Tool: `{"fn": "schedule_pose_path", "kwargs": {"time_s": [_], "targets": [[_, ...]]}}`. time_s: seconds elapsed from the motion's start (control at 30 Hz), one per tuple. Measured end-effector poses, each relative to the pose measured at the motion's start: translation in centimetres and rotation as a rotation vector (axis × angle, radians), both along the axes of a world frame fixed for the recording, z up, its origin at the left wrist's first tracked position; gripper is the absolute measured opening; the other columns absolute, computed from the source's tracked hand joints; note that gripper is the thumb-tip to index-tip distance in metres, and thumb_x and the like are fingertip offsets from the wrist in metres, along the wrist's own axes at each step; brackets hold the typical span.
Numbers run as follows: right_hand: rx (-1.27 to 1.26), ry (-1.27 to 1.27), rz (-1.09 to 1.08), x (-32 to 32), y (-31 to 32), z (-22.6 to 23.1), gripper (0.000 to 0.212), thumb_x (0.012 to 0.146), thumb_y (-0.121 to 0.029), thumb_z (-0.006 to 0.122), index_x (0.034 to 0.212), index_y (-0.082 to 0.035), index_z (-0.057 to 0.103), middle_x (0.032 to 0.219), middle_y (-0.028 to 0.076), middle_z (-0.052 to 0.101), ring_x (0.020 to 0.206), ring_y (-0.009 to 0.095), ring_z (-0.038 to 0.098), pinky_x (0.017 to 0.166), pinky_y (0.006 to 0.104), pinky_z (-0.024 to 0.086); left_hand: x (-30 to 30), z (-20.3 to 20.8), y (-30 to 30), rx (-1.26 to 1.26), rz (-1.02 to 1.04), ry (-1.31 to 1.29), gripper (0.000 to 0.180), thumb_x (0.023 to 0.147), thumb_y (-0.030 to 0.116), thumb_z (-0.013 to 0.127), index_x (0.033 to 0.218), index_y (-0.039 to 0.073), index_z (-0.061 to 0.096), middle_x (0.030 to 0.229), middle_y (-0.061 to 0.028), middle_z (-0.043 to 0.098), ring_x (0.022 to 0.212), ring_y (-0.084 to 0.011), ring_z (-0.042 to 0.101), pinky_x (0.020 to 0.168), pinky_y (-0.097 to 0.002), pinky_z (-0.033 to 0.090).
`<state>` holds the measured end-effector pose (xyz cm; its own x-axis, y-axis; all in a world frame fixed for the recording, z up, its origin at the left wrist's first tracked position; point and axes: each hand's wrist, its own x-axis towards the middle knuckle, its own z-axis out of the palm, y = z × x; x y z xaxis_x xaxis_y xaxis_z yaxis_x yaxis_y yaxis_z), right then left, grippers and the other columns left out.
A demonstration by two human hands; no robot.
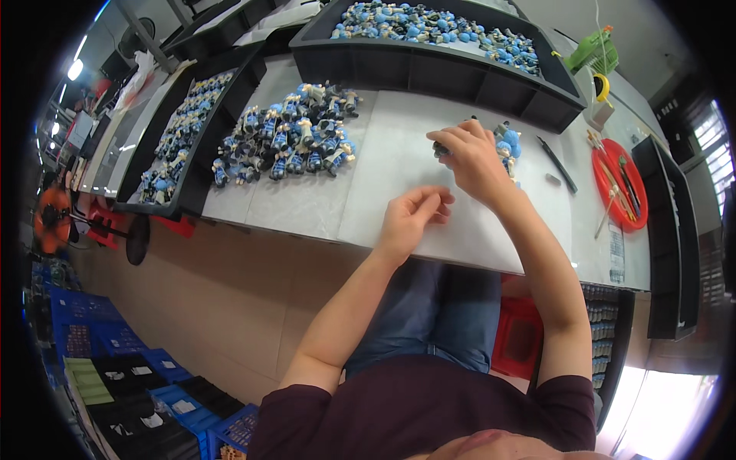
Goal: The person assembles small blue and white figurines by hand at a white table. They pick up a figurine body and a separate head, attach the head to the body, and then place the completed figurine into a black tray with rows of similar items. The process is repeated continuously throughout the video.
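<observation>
My right hand [469, 157] is closed over the white work surface [395, 146], its fingertips pinching a small dark-based figurine [440, 149] that is mostly covered by the fingers. Closer to the table's front edge, my left hand [410, 222] has loosely curled fingers with a gap at the thumb, and nothing shows in it. Just right of my right hand lie a few blue-and-white figurines [507, 144], partly hidden by that hand. To the left, a heap of similar figurines [287, 138] in blue, white and black is spread on the table.
A black tray [437, 77] of figurines stands at the back, another black tray [205, 149] at the left. On the right are a black pen [557, 164], a grey block [553, 179], a red dish [641, 184] of tools and a black bin [678, 238]. A red stool [518, 337] is below.
</observation>
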<state>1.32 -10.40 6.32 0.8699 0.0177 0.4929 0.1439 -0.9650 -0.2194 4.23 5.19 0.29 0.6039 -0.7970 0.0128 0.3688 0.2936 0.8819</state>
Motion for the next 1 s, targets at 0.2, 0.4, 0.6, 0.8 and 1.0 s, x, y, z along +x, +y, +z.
{"fn": "schedule_pose_path", "kwargs": {"time_s": [0.2, 0.4, 0.6, 0.8, 1.0], "targets": [[0.245, -0.221, 0.18, -5.9, 4.5, 1.1, 0.034, 0.063, 0.013, 0.054, 0.091, -0.005, 0.06, 0.1, 0.008, 0.058, 0.096, 0.027, 0.052, 0.08, 0.0369, 0.041, 1.1, 0.0, 0.2, -0.171, -0.18, 0.331, 0.036, 0.092, 0.026, 0.042, 0.114, -0.002, 0.048, 0.099, -0.0134, 0.058, 0.084, -0.0145, 0.058, 0.071, -0.0284, 0.048], [0.536, -0.277, 0.106, -9.0, 6.0, -2.5, 0.036, 0.066, 0.015, 0.047, 0.096, -0.002, 0.056, 0.107, 0.013, 0.056, 0.109, 0.027, 0.048, 0.089, 0.0349, 0.039, 0.5, -0.2, -0.1, -0.176, -0.076, 0.147, 0.028, 0.088, 0.01, 0.051, 0.114, 0.0, 0.049, 0.102, -0.0096, 0.059, 0.09, -0.0141, 0.057, 0.077, -0.0277, 0.048], [1.371, -0.001, 0.008, -9.5, 5.5, -4.9, 0.023, 0.085, -0.002, 0.049, 0.108, 0.004, 0.049, 0.103, 0.011, 0.055, 0.095, 0.016, 0.053, 0.081, 0.0291, 0.046, 0.3, -0.1, -0.2, -0.154, -0.007, 0.035, 0.027, 0.086, 0.008, 0.052, 0.112, 0.0, 0.053, 0.105, -0.0107, 0.058, 0.093, -0.0159, 0.056, 0.085, -0.0314, 0.044], [1.256, -0.04, -0.016, -9.6, 5.4, -5.3, 0.022, 0.086, -0.003, 0.052, 0.106, 0.005, 0.051, 0.098, 0.009, 0.057, 0.088, 0.013, 0.055, 0.077, 0.0252, 0.046, 0.3, 0.0, -0.1, -0.14, -0.058, 0.073, 0.025, 0.088, 0.013, 0.049, 0.109, 0.0, 0.056, 0.106, -0.012, 0.058, 0.094, -0.0166, 0.056, 0.087, -0.0332, 0.043], [1.252, -0.03, -0.026, -9.8, 5.5, -5.0, 0.022, 0.085, -0.002, 0.052, 0.106, 0.005, 0.051, 0.099, 0.009, 0.057, 0.089, 0.013, 0.055, 0.077, 0.0254, 0.046, 0.2, 0.0, -0.1, -0.122, -0.045, 0.046, 0.025, 0.089, 0.015, 0.049, 0.109, 0.001, 0.056, 0.105, -0.0115, 0.059, 0.094, -0.0163, 0.056, 0.087, -0.0323, 0.042]]}}
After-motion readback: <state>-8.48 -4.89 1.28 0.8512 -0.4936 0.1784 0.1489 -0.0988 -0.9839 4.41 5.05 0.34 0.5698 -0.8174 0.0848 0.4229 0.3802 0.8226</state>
